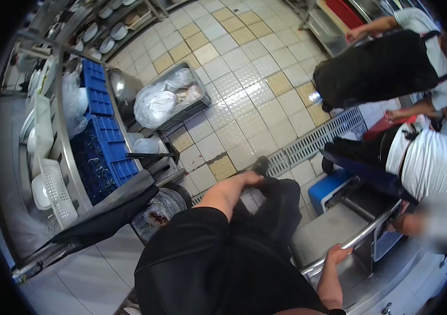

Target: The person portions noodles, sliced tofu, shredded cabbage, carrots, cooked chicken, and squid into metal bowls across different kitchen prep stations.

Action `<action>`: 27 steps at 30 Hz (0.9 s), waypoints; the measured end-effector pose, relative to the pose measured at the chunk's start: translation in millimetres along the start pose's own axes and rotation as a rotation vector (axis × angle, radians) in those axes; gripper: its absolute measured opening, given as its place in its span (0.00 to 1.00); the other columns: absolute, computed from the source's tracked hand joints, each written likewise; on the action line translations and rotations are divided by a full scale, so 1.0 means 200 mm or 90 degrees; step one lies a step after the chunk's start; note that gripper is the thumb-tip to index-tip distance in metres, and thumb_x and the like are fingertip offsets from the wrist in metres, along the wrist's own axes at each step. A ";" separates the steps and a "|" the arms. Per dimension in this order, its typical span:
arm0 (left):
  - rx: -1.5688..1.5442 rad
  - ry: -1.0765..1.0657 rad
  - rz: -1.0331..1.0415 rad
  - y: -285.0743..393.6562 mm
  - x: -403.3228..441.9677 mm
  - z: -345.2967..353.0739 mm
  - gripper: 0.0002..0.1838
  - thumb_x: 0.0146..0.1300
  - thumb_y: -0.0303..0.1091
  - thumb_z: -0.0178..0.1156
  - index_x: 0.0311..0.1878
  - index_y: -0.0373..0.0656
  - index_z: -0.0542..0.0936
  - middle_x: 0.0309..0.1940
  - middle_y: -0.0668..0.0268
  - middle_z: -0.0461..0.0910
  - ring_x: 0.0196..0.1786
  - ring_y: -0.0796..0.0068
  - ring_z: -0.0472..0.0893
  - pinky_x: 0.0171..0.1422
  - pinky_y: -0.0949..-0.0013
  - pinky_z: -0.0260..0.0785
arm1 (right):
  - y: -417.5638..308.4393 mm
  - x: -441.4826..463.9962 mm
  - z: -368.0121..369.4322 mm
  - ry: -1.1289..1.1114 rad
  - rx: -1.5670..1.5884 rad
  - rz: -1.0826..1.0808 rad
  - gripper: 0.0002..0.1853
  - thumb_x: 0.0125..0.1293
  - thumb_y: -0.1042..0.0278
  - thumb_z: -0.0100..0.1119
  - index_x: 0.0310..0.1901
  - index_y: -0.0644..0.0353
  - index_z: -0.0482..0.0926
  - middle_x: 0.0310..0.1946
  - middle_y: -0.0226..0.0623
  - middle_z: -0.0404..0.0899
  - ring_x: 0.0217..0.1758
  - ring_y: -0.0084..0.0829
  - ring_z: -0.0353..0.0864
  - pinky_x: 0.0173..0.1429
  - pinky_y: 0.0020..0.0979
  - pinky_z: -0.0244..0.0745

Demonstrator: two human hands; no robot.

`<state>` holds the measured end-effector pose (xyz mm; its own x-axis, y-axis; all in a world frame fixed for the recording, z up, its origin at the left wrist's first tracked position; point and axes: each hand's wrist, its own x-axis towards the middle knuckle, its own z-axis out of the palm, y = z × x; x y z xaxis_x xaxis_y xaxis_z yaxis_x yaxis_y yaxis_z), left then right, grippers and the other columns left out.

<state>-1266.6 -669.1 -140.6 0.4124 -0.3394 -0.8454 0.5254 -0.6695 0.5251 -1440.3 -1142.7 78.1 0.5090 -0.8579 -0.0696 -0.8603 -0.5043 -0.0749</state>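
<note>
Near the middle, my left hand rests against the dark trouser leg at about the knee. Its fingers are too small and hidden to make out. My right hand is closed over the metal rim of a steel sink unit at lower right. The basin lies just below that hand. A grey flat surface lies on the rim's far side, with a blue-sided box beyond it.
Two people in white tops are at right; one carries a large black bag. At left stand a shelf with blue crates and white baskets, a grey crate of plastic bags, and dark cloth. A drain grate crosses the wet tiled floor.
</note>
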 end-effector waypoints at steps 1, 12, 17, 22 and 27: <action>-0.041 0.069 -0.065 -0.08 -0.05 -0.11 0.37 0.61 0.62 0.54 0.52 0.32 0.80 0.56 0.45 0.77 0.61 0.51 0.75 0.64 0.58 0.67 | -0.13 -0.07 -0.10 -0.033 -0.004 0.037 0.35 0.61 0.69 0.55 0.68 0.67 0.53 0.58 0.63 0.70 0.59 0.55 0.73 0.63 0.46 0.68; -0.348 0.450 -0.222 -0.59 -0.51 -1.40 0.30 0.61 0.56 0.54 0.24 0.32 0.78 0.21 0.52 0.78 0.22 0.57 0.77 0.33 0.55 0.72 | -0.24 0.32 0.07 0.032 -0.039 0.050 0.20 0.63 0.62 0.53 0.54 0.62 0.67 0.42 0.56 0.78 0.43 0.57 0.79 0.50 0.50 0.75; 0.022 0.262 -0.217 -0.94 -0.53 -1.42 0.29 0.61 0.57 0.53 0.28 0.34 0.81 0.29 0.50 0.83 0.33 0.53 0.82 0.38 0.55 0.73 | -1.18 0.62 0.19 -0.229 -0.059 -0.043 0.18 0.66 0.59 0.50 0.53 0.60 0.71 0.47 0.54 0.77 0.48 0.53 0.77 0.52 0.48 0.73; -0.404 0.340 -0.304 -0.56 -0.76 -1.30 0.23 0.62 0.52 0.55 0.46 0.39 0.81 0.39 0.54 0.82 0.41 0.58 0.82 0.41 0.50 0.72 | -2.33 0.61 0.31 -0.760 -0.202 -0.236 0.17 0.70 0.56 0.47 0.51 0.58 0.75 0.52 0.51 0.76 0.54 0.49 0.75 0.55 0.47 0.71; -0.755 0.406 -0.346 -0.39 -0.82 -1.37 0.20 0.62 0.49 0.57 0.51 0.45 0.78 0.38 0.68 0.77 0.37 0.69 0.78 0.38 0.58 0.67 | -3.86 0.82 0.95 -0.819 -0.119 -0.957 0.15 0.70 0.49 0.47 0.36 0.53 0.73 0.23 0.30 0.72 0.21 0.27 0.70 0.21 0.33 0.61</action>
<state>-1171.8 -380.5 -16.7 0.0536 0.3312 -0.9420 0.8857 0.4199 0.1980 -687.4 -876.6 -64.0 0.3420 0.7102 -0.6153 0.2550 -0.7004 -0.6667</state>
